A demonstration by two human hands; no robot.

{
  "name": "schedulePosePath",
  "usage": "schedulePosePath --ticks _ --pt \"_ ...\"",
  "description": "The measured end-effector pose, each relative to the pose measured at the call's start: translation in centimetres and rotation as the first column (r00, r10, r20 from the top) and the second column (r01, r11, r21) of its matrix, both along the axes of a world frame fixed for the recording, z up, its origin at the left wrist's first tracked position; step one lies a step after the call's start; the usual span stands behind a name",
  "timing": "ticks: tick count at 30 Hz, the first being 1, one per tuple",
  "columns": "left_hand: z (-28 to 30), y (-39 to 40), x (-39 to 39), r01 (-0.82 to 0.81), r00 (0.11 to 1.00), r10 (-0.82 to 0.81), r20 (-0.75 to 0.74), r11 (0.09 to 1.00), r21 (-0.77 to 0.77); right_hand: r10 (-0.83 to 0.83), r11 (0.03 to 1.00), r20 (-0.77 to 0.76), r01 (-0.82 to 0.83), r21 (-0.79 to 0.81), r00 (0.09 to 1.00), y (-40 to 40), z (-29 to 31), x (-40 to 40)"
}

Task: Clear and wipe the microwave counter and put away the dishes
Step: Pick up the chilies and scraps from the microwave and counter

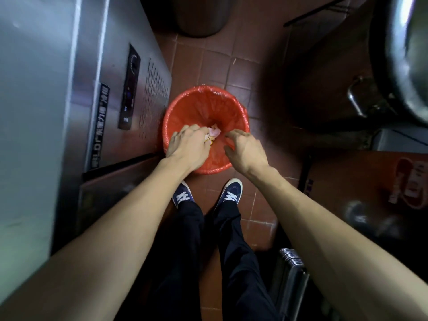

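Over the red bin (206, 107) on the tiled floor (254, 72), both your hands are down at its mouth, and you're looking straight past your own shoes (228, 193) at them. Your left hand (188, 144) has its fingers curled around a small wad of scraps (213, 133), pinkish and pale with a bit of yellow showing, held just inside the rim on the near side. Your right hand (245, 150) hovers beside it with fingers spread and loosely bent, gripping nothing that I can see. The bin is lined with a red plastic bag, and apart from what you're holding I can't make out anything lying at the bottom (the folds of the liner are all that shows). By my reading, you're in the clearing stage: rubbish from the counter is being dumped, and that handful hasn't dropped yet. The counter itself, the microwave and any dishes are out of view, so how much is cleared up there I cannot tell; judging by this, the wiping and the putting away of dishes are likely still ahead of you. To your left stands a tall steel appliance (92, 89) with a dark control strip, close against the bin. Off to your right, a big metal pot (403, 54) looms at the edge, its contents hidden, and below it sits a cardboard box (370, 181), blurred.
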State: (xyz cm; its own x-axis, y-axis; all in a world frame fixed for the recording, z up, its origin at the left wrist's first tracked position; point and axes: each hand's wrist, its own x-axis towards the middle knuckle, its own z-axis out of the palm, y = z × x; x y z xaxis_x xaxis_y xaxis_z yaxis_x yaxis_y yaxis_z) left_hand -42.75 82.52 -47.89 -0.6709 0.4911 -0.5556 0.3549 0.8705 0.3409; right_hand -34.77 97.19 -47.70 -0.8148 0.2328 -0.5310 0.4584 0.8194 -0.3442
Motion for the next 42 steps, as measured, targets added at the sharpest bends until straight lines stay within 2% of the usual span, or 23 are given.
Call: schedulePosePath --ticks 6,14,22,30,42 --pt "10.1 0.4 -0.2 0.016 0.999 -0.013 -0.049 0.999 0.052 0.069 0.995 -0.007 -0.068 0.079 0.998 -1.0 10.4 0.6" --pt "21.2 -1.3 1.2 -0.047 0.976 0.064 -0.208 0.995 0.083 0.175 0.982 -0.163 -0.159 0.104 0.971 0.7 21.5 0.5" --pt "30.2 -3.2 5.0 -0.156 0.927 0.178 -0.331 0.983 0.092 0.321 0.947 -0.36 -0.307 0.097 0.876 1.6 30.4 0.4" --pt "38.2 -8.7 7.9 -0.357 0.783 0.362 -0.505 0.927 0.112 0.49 0.857 -0.512 -0.499 0.132 0.705 -2.4 36.9 -1.7" --pt "43.7 -23.8 19.1 -0.687 0.494 0.632 -0.597 0.705 0.176 0.685 0.607 -0.603 -0.778 0.163 0.408 -20.7 42.7 1.1"
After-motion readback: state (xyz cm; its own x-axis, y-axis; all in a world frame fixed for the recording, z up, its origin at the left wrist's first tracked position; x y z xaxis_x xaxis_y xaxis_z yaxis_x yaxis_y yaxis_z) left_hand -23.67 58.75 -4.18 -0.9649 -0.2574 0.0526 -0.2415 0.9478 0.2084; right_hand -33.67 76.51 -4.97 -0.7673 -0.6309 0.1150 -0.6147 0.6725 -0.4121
